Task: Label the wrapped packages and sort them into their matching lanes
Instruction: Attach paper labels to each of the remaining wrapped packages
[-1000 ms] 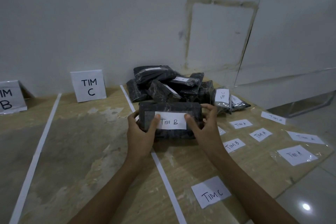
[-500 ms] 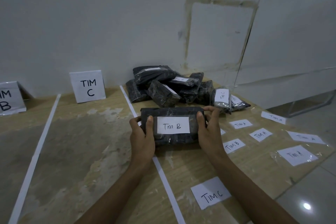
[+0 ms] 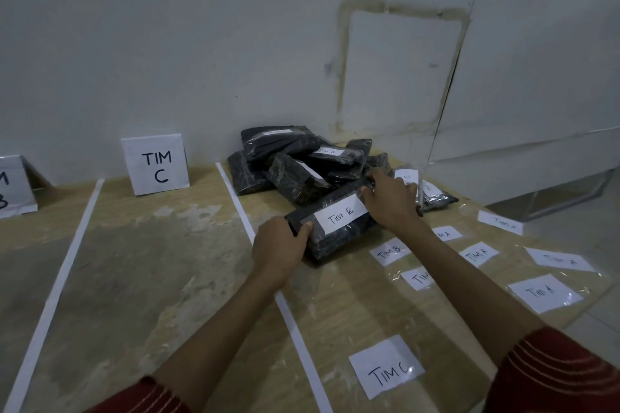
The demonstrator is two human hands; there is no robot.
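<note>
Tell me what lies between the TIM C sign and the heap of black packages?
A white strip on bare wood, seen in the head view.

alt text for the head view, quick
A left hand and right hand grip the ends of a black package labelled TIM B over a taped table. A pile of packages lies behind it, loose labels to its right, a TIM C sign to the left.

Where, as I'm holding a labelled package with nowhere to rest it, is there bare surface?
Bare: the lane before the TIM C sign, between the left tape line and the right tape line. Crowded: right of that, round the TIM B package: the package pile at the back, loose labels toward the front.
</note>
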